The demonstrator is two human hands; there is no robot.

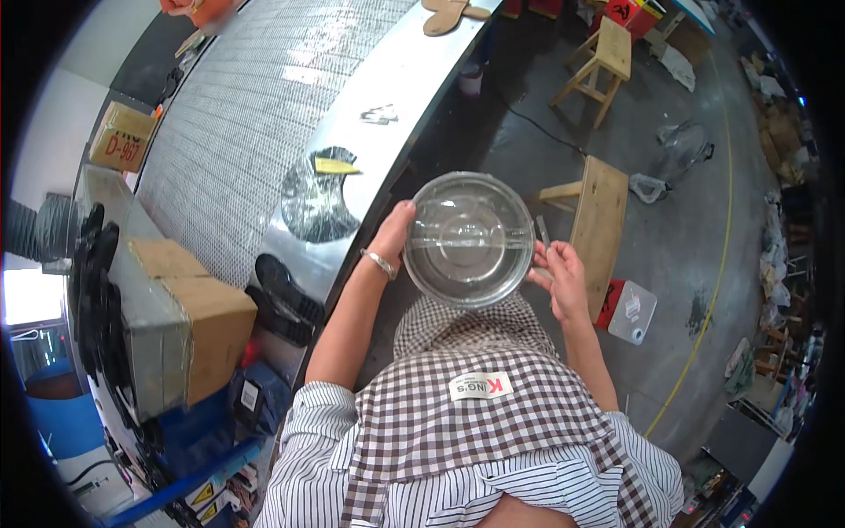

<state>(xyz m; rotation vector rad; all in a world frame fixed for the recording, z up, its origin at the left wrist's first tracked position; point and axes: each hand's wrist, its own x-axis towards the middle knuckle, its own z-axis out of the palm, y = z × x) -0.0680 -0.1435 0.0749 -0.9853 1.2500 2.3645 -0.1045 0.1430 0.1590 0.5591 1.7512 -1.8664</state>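
Note:
A clear round plastic bowl [468,238] is held between both hands above my checked apron [480,387], its open side facing up toward me. My left hand [393,234] grips the bowl's left rim, a silver bracelet on the wrist. My right hand [557,275] touches the right rim and also holds a thin grey stick-like item [543,231] between its fingers. The bowl looks empty.
A curved metal conveyor [264,114] with mesh belt runs at left, with a round dark patch [317,207] and a yellow piece [336,165] on its edge. Black shoes [286,290] and a cardboard box [198,317] sit lower left. Wooden stools [598,216] stand at right. Another person's hand [198,11] shows at top left.

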